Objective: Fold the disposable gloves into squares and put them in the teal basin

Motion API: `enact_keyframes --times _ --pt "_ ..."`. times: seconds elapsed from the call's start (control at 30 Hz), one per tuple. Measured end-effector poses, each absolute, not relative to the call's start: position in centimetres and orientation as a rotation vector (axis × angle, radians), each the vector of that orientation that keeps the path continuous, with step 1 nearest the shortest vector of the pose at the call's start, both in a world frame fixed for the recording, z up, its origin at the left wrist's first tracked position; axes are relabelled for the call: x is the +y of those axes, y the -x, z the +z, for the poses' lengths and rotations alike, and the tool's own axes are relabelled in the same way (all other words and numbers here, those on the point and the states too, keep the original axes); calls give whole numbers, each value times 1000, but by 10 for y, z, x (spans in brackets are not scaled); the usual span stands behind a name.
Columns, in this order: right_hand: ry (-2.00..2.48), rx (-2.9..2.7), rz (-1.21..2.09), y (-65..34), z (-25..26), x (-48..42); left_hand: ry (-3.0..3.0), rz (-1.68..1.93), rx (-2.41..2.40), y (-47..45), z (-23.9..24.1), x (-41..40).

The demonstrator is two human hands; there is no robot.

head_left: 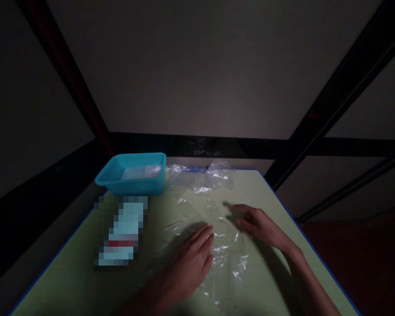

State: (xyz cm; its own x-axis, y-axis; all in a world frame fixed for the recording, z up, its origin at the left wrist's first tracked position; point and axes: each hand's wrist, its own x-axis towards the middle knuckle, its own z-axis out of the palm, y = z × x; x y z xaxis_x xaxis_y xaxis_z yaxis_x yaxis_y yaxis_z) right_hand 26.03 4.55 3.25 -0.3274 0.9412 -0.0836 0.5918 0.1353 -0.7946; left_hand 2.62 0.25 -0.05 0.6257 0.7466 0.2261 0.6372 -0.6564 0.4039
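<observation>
A clear, thin plastic glove (219, 245) lies spread on the table, its finger-shaped parts pointing toward the far edge. My left hand (192, 254) rests flat on its left side, fingers stretched out and close together. Just right of the glove hovers my right hand (255, 221), its fingers loosely bent and apart, with nothing visible in them. Farther back, more crumpled clear plastic (202, 177) is heaped along the table's far edge; its exact shape is hard to make out.
At the back left of the pale green table (256, 193), which has a blue edge, stands a turquoise basket (148, 186) with whitish flat contents. A blurred-out light blue object (127, 224) lies in front of it. A wall panel (197, 79) rises behind the table.
</observation>
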Motion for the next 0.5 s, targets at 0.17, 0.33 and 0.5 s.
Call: enact_keyframes --times 0.17,0.33,0.5 --pt "1263 -2047 718 -219 28 44 -2580 253 1026 -31 -2 -3" --pt "1052 -2252 801 -190 8 33 -2583 252 953 -26 -5 -6" --pt "1083 -2314 772 -185 -5 32 -2542 304 944 -26 -4 -9"
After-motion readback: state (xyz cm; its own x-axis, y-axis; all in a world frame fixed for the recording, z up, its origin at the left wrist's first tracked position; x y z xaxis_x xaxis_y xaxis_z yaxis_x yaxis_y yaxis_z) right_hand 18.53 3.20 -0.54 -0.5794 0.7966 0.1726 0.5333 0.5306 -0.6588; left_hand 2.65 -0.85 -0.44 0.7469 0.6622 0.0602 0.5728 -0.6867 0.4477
